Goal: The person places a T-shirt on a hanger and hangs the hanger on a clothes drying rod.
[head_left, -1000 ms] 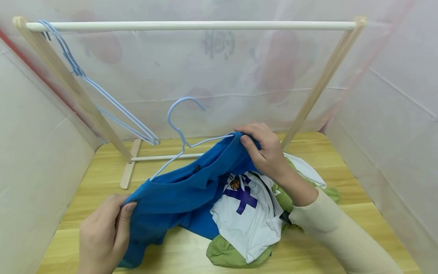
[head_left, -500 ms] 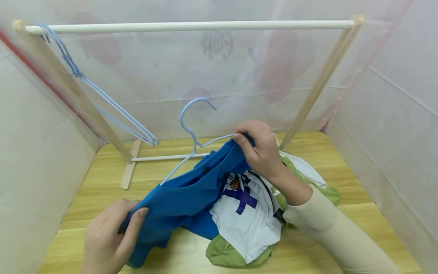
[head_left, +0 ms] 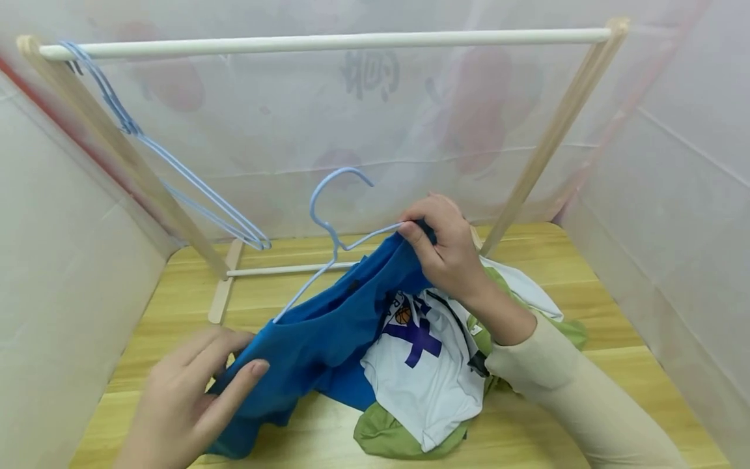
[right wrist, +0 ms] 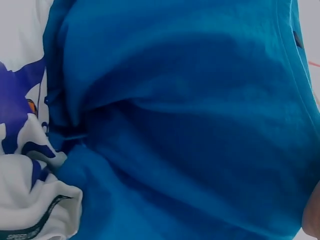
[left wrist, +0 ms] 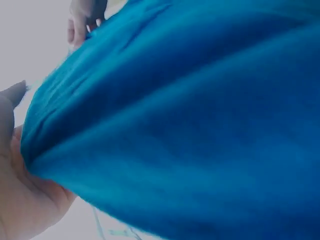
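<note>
A blue shirt (head_left: 316, 345) hangs spread between both hands, a light blue wire hanger (head_left: 301, 290) inside its neck opening with the hook standing up. At the right shoulder, my right hand (head_left: 448, 254) pinches the cloth together with the hanger's arm. My left hand (head_left: 176, 397) is at the left shoulder; its thumb stands off the fabric while the fingers lie behind it. The left wrist view also shows that hand (left wrist: 30, 205) with its thumb apart from the blue cloth (left wrist: 190, 130). In the right wrist view, shirt folds fill most of the picture.
A rack with a white top rail (head_left: 328, 43) and wooden legs stands behind. Light blue hangers (head_left: 193, 176) hang at its left end. A white shirt (head_left: 422, 384) with purple print lies on green clothing (head_left: 387, 433) on the wooden table (head_left: 621, 391). Pale sheets wall the sides.
Shirt and hanger shifted slightly right, mostly in the first half second. My left hand followed, then its thumb loosened from the cloth. My right hand keeps its pinch, slightly higher now.
</note>
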Motion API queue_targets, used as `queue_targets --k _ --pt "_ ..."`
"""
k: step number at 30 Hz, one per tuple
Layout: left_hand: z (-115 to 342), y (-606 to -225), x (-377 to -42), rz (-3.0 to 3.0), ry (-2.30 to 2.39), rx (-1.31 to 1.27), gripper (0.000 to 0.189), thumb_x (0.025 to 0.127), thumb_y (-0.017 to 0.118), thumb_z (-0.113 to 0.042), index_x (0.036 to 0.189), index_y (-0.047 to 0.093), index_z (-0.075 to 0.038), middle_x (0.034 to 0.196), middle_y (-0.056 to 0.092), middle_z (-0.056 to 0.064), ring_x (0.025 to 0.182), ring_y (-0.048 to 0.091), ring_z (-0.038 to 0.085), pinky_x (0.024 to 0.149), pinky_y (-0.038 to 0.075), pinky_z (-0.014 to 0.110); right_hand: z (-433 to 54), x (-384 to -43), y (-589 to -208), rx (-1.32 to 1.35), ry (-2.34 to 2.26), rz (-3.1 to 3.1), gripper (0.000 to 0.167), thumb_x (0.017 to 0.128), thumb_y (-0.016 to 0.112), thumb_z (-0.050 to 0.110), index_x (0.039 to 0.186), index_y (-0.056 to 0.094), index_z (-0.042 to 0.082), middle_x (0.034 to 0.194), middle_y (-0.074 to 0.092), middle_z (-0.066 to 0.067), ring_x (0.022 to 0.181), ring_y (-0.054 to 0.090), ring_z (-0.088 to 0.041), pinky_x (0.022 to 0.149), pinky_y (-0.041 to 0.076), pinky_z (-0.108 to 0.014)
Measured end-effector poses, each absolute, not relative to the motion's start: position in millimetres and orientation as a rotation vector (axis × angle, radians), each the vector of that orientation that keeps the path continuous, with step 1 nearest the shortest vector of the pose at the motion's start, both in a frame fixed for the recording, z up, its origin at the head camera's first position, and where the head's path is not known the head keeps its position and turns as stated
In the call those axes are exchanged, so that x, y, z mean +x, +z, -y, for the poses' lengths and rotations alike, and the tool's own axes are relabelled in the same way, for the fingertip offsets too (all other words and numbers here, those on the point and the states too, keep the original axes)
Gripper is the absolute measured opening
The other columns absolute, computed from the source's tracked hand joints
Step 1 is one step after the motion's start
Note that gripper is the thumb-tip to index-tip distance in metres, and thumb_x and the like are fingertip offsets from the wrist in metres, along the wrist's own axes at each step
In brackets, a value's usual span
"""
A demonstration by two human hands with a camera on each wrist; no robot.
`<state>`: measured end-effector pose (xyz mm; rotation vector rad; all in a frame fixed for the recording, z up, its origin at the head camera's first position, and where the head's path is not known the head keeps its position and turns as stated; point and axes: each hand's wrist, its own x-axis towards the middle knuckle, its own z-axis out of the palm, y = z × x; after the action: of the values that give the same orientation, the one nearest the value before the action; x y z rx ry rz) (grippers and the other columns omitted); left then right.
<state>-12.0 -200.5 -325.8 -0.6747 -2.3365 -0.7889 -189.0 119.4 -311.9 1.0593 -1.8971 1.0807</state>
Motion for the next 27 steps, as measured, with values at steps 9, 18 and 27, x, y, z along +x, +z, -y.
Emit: queue_targets --k 9,18,27 --pt "188.2 -320.5 -13.7 2.195 -1.017 -0.749 0.006 0.098 0.061 -0.006 0.099 0.067 -0.006 0.085 0.064 -0.004 0.070 0.053 0.001 0.060 0.045 0.011 -107.6 -189.9 -301.1 0.927 1.036 1.906 0.048 0.102 0.053 0.044 0.124 0.066 0.002 0.125 0.067 -0.012 0.127 0.056 -0.025 0.122 0.013 -0.053" --pt "180.8 -309.3 -12.9 2.231 -1.207 -0.679 0.019 0.095 0.058 0.008 0.097 0.063 -0.010 0.075 0.050 -0.008 0.063 0.045 0.002 0.051 0.035 0.017 -91.8 -196.4 -297.6 0.993 1.072 2.016 0.052 0.107 0.040 0.044 0.138 0.057 0.005 0.142 0.056 -0.011 0.148 0.031 -0.025 0.123 0.009 -0.052" --pt "182.3 -303.7 -22.4 2.145 -1.913 -0.763 0.033 0.102 0.032 0.009 0.124 0.055 0.002 0.109 0.062 0.018 0.095 0.062 0.030 0.078 0.056 0.035 -66.8 -227.2 -276.7 0.990 1.020 2.165 0.062 0.107 0.039 0.043 0.157 0.028 0.009 0.164 0.024 -0.006 0.154 0.002 -0.013 0.124 0.001 -0.037"
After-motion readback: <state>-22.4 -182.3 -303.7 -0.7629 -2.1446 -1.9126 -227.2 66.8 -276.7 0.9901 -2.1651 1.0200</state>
